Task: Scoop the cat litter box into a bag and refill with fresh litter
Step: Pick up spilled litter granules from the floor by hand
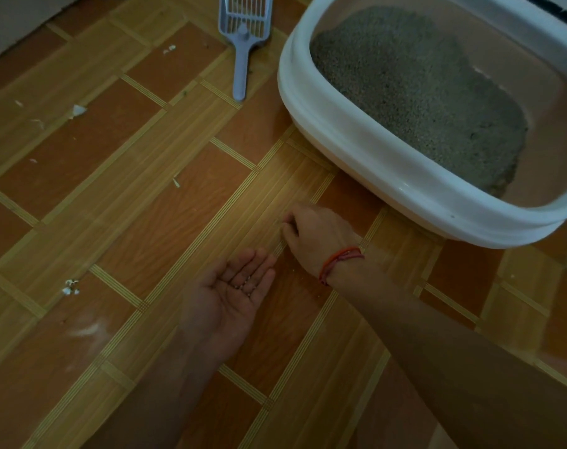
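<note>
The left hand is lying palm-up with fingers spread, cradling a few litter grains, while the right hand is curling its fingertips together against the floor near the white litter box, which is sitting far right, holding unevenly heaped grey litter.

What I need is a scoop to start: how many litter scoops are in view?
1. The litter scoop lies on the floor, left of the litter box, its handle pointing toward the person. Others may lie outside the view.
</note>
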{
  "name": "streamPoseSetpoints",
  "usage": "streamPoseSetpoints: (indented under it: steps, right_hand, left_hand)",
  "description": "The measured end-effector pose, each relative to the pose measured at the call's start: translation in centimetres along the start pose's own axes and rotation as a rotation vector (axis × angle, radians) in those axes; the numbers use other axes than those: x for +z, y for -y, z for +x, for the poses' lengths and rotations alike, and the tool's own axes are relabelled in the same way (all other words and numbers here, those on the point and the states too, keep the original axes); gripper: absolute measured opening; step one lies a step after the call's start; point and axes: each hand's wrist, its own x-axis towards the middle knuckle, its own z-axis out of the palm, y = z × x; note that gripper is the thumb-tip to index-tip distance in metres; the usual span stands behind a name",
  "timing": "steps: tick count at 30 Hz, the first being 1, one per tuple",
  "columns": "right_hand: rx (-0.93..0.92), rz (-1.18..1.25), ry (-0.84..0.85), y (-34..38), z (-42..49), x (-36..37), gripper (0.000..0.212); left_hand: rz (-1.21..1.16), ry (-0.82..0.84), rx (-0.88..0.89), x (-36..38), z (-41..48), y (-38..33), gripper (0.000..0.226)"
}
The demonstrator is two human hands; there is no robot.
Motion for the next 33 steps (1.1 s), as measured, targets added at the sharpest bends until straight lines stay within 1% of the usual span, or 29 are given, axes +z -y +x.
streamPoseSetpoints:
  steps: [3,7,10,13,16,20,23,27,30,33]
  right_hand:
    - [0.001,0.023,0.012,0.2,-0.3,-0.1,0.017]
    - [-0.026,0.183,-0.034,1.3,-2.2,-0.9,0.011]
    - [-0.087,0.282,0.000,2.8,-4.4,-1.3,0.010]
    - [-0.128,0.318,0.048,3.7,-5.7,-0.7,0.009]
    - [-0.156,0.308,0.079,3.8,-6.0,-0.1,0.008]
    - [-0.168,0.312,0.053,3.7,-5.8,-0.4,0.009]
    - [-0.128,0.299,-0.006,2.9,-4.9,-0.8,0.012]
    - [-0.022,0.202,-0.065,0.7,-2.4,-1.1,0.013]
    - [0.003,0.140,-0.062,0.1,-0.9,-1.3,0.017]
    - [0.007,0.108,-0.051,0.1,0.0,-0.9,0.015]
  left_hand:
    - [0.004,0.001,0.004,0.0,-0.1,0.0,0.053]
    - [0.017,0.020,-0.001,-0.2,-0.1,0.0,0.049]
    - [0.028,0.050,-0.011,-0.5,0.1,-0.1,0.043]
    - [0.058,0.059,-0.010,-0.7,0.2,-0.1,0.043]
    - [0.049,0.062,-0.022,-0.8,0.3,0.0,0.043]
    - [0.041,0.065,-0.010,-0.9,0.4,0.0,0.043]
    - [0.030,0.058,-0.004,-0.7,0.2,0.1,0.045]
    - [0.010,0.021,-0.013,-0.4,-0.1,0.0,0.049]
    - [0.009,0.010,-0.014,-0.2,-0.1,0.0,0.050]
    - [0.008,0.005,-0.016,-0.1,-0.2,0.0,0.050]
